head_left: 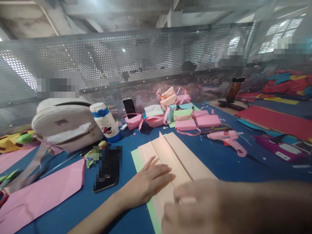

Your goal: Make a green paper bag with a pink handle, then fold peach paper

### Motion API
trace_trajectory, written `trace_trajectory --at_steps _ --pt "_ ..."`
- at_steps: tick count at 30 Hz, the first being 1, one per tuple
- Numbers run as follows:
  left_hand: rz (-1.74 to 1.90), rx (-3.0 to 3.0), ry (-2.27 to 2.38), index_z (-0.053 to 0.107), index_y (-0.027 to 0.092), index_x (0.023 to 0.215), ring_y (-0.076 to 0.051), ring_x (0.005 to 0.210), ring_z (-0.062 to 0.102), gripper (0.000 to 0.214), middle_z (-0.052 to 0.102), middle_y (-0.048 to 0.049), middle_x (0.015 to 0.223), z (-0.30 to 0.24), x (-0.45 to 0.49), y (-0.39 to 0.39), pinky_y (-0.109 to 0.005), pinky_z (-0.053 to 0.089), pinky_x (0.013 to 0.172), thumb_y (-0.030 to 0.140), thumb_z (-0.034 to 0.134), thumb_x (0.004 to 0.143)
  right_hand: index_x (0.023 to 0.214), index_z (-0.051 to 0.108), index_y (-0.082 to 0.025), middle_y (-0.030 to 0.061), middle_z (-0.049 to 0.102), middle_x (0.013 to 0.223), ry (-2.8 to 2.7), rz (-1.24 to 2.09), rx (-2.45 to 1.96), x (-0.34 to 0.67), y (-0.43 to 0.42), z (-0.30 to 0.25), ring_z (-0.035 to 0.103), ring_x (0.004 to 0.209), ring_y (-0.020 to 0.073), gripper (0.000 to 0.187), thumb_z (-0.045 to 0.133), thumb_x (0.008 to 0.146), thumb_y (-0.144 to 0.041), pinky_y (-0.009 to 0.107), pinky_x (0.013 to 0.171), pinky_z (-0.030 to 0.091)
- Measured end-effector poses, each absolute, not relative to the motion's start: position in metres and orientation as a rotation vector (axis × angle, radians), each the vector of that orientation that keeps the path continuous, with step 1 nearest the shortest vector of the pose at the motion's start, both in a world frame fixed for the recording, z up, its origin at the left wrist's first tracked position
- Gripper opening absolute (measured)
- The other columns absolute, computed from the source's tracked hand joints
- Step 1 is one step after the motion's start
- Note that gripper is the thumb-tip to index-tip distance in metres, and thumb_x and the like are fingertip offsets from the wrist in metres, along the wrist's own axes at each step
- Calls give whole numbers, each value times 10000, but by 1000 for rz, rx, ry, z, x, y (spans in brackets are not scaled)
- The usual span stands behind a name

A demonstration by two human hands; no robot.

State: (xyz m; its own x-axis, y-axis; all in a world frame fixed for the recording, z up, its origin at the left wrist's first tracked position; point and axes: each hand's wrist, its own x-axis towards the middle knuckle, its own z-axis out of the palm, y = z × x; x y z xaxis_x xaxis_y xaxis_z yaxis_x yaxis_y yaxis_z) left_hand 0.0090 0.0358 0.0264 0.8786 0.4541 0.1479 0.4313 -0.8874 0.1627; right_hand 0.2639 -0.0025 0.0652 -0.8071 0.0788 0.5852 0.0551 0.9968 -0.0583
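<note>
Peach paper sheets [192,152] lie on top of a light green sheet [135,157] in front of me. Creases run lengthwise along the peach paper, and a narrow flap stands up at its far end. Resting flat on the paper's left part is my left hand [151,180], its fingers stretched out and nothing held. My right hand [192,204] is over the near end of the paper, low in the view and blurred. Its fingers look bent, but whether they grip the paper's edge is hidden.
Small folded paper bags [184,125] stand at the back. A pink glue gun [229,139] lies to the right, near a purple box [280,148]. On the left are a phone [109,169], a bottle [106,125], a white backpack [65,125] and pink paper [48,195].
</note>
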Motion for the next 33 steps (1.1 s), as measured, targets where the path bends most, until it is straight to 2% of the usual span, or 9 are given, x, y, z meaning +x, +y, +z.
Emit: trace_trajectory --at_steps 4,12,14,16,20,23,26,30,33 --pt "294 2906 708 465 206 1414 -198 1361 486 372 586 -114 1374 29 10 35 -555 78 1246 156 364 1060 830 672 -227 47 702 791 -2586 -62 -53 261 61 54 610 734 196 309 420 982 -132 350 672 491" --pt "388 2980 724 463 197 1425 -178 1281 547 390 630 -97 1265 23 10 35 -574 169 1227 122 422 1045 701 620 -213 24 675 675 -2203 473 -143 270 88 20 576 692 170 651 174 1078 -500 360 726 399" --pt "414 2992 727 479 197 1412 -177 1252 566 388 634 -91 1240 23 9 35 -574 185 1223 111 437 1036 709 616 -208 17 689 705 -2205 492 -132 267 88 18 577 737 164 617 195 1090 -450 356 764 397" --pt "449 3002 731 505 196 1386 -173 1187 603 370 644 -83 1191 24 10 35 -569 218 1215 111 448 1030 703 596 -206 5 697 734 -2265 483 -137 265 88 18 579 786 157 505 270 1081 -277 348 786 392" --pt "640 3056 726 588 162 1246 -147 986 654 258 671 -48 1023 26 12 33 -533 282 1200 117 485 1014 705 554 -206 -5 680 747 -2341 411 -179 264 86 18 563 816 162 304 397 903 -37 350 800 383" --pt "828 3112 714 632 140 1003 -125 837 640 121 667 -20 891 25 10 34 -478 315 1195 120 512 995 745 535 -209 -8 658 739 -2378 356 -180 265 85 18 549 810 166 248 408 846 -22 350 808 386" --pt "867 3188 617 614 145 854 -130 751 625 266 642 -22 795 25 3 36 -429 374 1164 129 410 1023 781 520 -210 -10 651 742 -2399 279 -174 268 88 19 540 803 164 238 397 828 -12 346 815 389" --pt "871 3243 495 603 153 775 -138 711 625 438 617 -18 702 29 -6 35 -370 452 1083 90 265 1048 821 522 -210 -13 664 769 -2410 188 -177 275 93 18 538 800 163 250 402 766 2 347 816 385" --pt "829 3256 459 645 151 853 -146 710 633 433 664 -25 744 36 -7 33 -317 531 930 108 267 1060 824 520 -210 -17 668 775 -2416 162 -149 277 95 16 538 796 162 243 407 754 -7 350 819 382"
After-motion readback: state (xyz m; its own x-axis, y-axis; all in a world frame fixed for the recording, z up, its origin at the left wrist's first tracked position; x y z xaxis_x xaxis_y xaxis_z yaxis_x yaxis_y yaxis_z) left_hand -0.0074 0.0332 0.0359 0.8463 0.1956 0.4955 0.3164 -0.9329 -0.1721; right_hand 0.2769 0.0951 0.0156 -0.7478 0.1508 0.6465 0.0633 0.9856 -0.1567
